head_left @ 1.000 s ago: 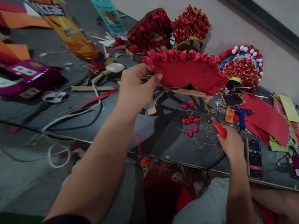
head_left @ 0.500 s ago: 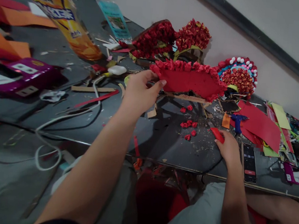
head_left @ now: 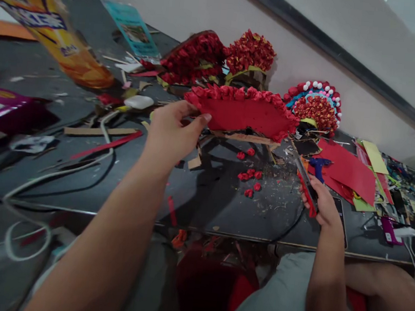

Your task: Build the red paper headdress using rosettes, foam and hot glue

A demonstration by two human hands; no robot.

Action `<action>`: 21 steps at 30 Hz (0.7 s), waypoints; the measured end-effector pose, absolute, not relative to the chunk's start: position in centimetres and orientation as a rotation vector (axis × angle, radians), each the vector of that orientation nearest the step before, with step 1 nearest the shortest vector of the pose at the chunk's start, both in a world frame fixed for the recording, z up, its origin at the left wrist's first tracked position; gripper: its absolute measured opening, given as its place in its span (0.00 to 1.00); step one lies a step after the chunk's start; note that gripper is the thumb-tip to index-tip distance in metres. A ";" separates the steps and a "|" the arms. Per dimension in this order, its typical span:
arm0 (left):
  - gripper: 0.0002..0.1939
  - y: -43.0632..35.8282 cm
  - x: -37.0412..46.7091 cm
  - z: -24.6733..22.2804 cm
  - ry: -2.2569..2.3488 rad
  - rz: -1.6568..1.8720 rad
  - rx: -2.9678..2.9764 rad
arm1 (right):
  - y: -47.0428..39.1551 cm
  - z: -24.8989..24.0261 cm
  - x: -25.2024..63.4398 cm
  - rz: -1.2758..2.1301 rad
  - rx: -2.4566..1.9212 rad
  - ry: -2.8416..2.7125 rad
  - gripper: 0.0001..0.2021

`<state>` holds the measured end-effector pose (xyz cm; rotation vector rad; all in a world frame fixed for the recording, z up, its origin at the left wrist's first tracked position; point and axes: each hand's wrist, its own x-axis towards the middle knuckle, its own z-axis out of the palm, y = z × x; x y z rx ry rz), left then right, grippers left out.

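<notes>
Socket: a purple socket [head_left: 4,114] sits at the left of the table [head_left: 223,215], its outer side cut off by the picture's border.
Orange bottle: the orange bottle [head_left: 54,28] stands behind the socket; it looks tilted in this view.
Water bottle: to its right, further back, the water bottle [head_left: 131,28] has a blue label.
Cable: a white cable [head_left: 105,138] runs forward over the table and hangs in a loop past the front edge.
Strips: a brown strip [head_left: 99,131] and a red strip [head_left: 109,143] lie by the cable.
Left hand: the left hand [head_left: 171,133] pinches the panel's left end, thumb on the near face, the other fingers partly hidden.
Panel: the red panel [head_left: 248,115] is held up toward the back of the table, crumpled red trim along its top and right edges.
Flowers: two red flower pieces [head_left: 252,52] stand just behind it.
Balls: seven small red balls [head_left: 251,173] lie in front of the panel.
Tool: a red-handled tool [head_left: 303,169], blurred, points its long grey part up toward the panel's right end, apart from it.
Right hand: the right hand [head_left: 325,202] is wrapped round the tool.
Fan: a beaded fan shape [head_left: 317,107] leans near the wall.
Glue gun: the blue glue gun [head_left: 318,164] lies beside red paper [head_left: 351,171].
Phone: partly hidden behind the right wrist, a phone [head_left: 341,227].
</notes>
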<state>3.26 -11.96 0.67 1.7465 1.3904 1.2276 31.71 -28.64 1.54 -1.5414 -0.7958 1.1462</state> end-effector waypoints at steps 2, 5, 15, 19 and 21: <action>0.19 -11.8 3.4 0.5 1.426 1.316 1.682 | -28.6 1.6 31.3 1.160 -1.440 -0.777 0.16; 0.18 -11.6 3.6 0.4 1.438 1.353 1.659 | -28.6 1.7 30.5 1.175 -1.291 -0.782 0.17; 0.17 -12.0 3.8 0.5 1.434 1.373 1.640 | -28.3 1.8 28.5 1.265 -1.039 -0.761 0.17; 0.16 -12.1 3.9 0.7 1.459 1.366 1.658 | -28.4 2.0 28.5 1.287 -1.019 -0.731 0.17; 0.15 -12.1 3.9 0.5 1.474 1.366 1.676 | -28.4 2.0 28.4 1.297 -1.027 -0.719 0.17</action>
